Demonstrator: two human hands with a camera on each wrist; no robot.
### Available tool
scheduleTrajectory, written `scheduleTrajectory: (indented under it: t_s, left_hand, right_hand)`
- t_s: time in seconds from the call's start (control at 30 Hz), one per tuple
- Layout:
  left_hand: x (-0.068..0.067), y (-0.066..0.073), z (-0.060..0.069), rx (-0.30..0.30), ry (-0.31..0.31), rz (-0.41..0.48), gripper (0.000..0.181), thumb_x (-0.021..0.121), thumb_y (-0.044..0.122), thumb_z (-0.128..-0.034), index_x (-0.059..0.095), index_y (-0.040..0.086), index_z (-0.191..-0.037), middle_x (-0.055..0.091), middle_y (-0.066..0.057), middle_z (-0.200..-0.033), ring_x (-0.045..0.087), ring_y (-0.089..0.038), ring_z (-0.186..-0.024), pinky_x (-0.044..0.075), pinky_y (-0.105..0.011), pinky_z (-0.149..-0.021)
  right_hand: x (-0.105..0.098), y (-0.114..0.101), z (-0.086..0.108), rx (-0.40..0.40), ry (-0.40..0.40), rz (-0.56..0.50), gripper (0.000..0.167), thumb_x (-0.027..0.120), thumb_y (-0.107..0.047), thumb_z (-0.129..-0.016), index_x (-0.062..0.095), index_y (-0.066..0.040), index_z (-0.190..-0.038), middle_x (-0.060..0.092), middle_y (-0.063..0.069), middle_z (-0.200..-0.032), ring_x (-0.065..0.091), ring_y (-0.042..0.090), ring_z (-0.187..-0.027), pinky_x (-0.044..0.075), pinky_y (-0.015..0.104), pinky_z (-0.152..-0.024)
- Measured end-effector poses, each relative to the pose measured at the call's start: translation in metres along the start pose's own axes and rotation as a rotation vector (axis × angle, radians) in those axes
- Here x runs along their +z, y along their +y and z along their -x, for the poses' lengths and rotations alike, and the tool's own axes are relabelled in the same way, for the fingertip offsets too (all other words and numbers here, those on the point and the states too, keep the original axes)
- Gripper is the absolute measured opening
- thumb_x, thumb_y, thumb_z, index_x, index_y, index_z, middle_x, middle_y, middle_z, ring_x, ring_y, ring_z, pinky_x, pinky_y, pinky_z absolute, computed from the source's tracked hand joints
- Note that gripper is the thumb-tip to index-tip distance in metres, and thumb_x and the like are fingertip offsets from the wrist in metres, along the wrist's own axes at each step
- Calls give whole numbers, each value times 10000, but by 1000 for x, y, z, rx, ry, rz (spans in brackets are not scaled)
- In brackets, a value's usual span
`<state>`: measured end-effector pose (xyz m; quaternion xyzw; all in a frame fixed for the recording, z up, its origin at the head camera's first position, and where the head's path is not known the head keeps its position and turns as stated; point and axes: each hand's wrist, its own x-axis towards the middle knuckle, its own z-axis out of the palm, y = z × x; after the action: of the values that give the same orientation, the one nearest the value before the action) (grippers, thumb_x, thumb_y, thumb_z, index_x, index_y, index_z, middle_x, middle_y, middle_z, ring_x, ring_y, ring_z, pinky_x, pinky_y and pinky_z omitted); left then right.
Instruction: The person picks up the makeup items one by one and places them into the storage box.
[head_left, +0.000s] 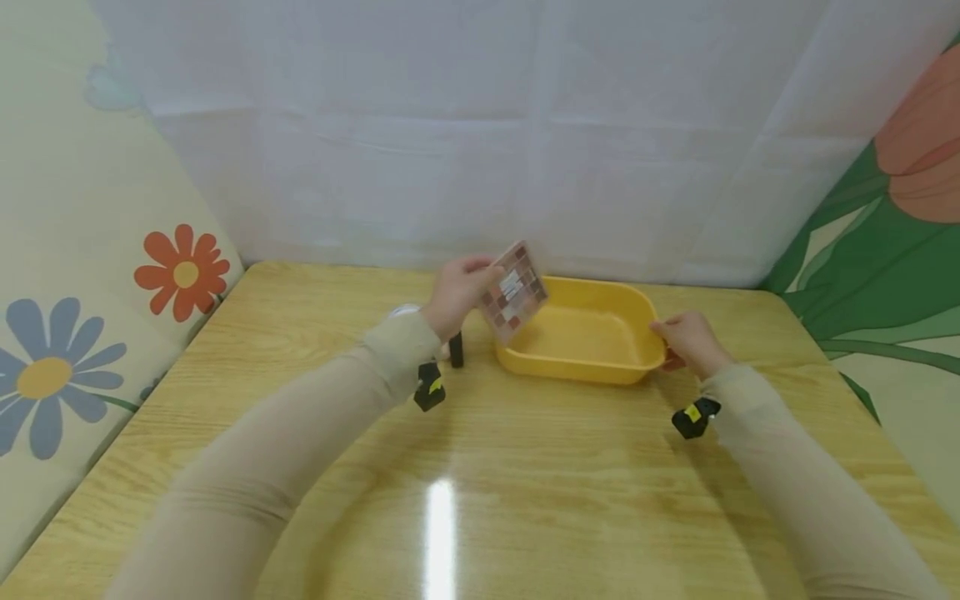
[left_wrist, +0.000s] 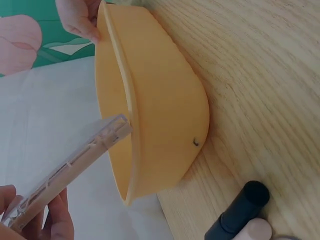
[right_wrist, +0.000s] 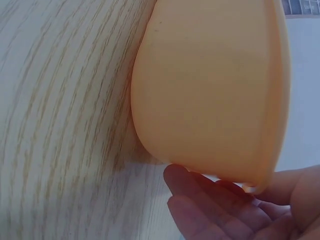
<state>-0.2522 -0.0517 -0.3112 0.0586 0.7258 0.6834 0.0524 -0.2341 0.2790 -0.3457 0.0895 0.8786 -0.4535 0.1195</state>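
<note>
My left hand (head_left: 459,293) pinches a flat, square eyeshadow palette (head_left: 516,292), which has pink and brown checks and white lettering. The palette is tilted over the left end of a yellow plastic basin (head_left: 570,367). In the left wrist view its clear-edged side (left_wrist: 70,171) faces the camera, with one corner by the basin's rim. At the basin's right end, my right hand (head_left: 692,342) grips the rim between thumb and fingers. The right wrist view has the fingers (right_wrist: 210,200) under the rim, against the outer wall (right_wrist: 205,100).
A black tube (head_left: 456,350) stands left of the basin, partly behind my left wrist. Beside it are a pale rounded item (left_wrist: 255,230) and a white-rimmed thing (head_left: 405,309), mostly hidden. A white cloth (head_left: 465,150) hangs behind the wooden table (head_left: 555,475).
</note>
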Motion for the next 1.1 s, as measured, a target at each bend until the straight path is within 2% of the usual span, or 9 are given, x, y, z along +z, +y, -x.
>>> scheduleTrajectory:
  t_s: [0.1, 0.27, 0.4, 0.53, 0.73, 0.97, 1.1]
  left_hand:
    - [6, -2, -5, 17, -3, -31, 316, 621, 163, -954, 621, -8, -1219, 656, -146, -1108, 622, -243, -967, 556, -335, -838]
    - [15, 3, -10, 26, -2, -73, 334, 633, 179, -949, 618, -8, -1226, 650, -147, -1141, 622, -250, -1014, 544, -330, -872]
    - [18, 6, -12, 23, -3, -97, 333, 638, 182, -946, 621, 1, -1225, 640, -145, -1178, 611, -254, -1055, 525, -342, -911]
    - [21, 3, -17, 24, -18, -146, 326, 655, 202, -936, 642, 25, -1209, 648, -124, -1174, 601, -239, -1058, 499, -354, -943]
    - [29, -2, -24, 11, -77, -211, 331, 656, 208, -936, 643, 48, -1226, 661, -104, -1149, 599, -227, -1046, 483, -363, -954]
    - [39, 0, -31, 81, -166, -356, 318, 636, 198, -952, 650, 45, -1231, 650, -105, -1226, 586, -230, -1122, 468, -342, -987]
    - [42, 2, -31, 109, -211, -410, 295, 634, 186, -956, 666, 43, -1212, 649, -107, -1232, 591, -232, -1121, 477, -327, -975]
  right_hand:
    - [-1, 0, 1, -2, 0, -1, 440, 443, -123, -1015, 439, 262, -1227, 633, 57, -761, 632, 109, -614, 600, 348, -600]
    - [-2, -1, 1, -5, -4, 8, 449, 438, -129, -1018, 433, 264, -1235, 637, 65, -765, 630, 112, -615, 600, 347, -602]
    - [-3, -1, 1, -6, -6, 10, 454, 440, -130, -1017, 428, 268, -1236, 636, 63, -755, 625, 111, -607, 599, 348, -594]
    - [-2, 0, 0, -10, -1, 11, 437, 445, -119, -1012, 442, 265, -1221, 623, 33, -724, 616, 101, -596, 596, 339, -580]
    - [-2, 1, 0, -1, -2, -9, 433, 453, -120, -1012, 446, 263, -1213, 605, 11, -695, 609, 94, -576, 591, 326, -559]
    - [-4, 1, 0, -6, -7, 2, 458, 440, -118, -1013, 416, 278, -1241, 612, 14, -691, 607, 86, -565, 588, 314, -556]
    - [-6, 2, -1, -11, -15, -3, 466, 436, -119, -1016, 404, 281, -1252, 628, 31, -716, 617, 90, -577, 590, 321, -566]
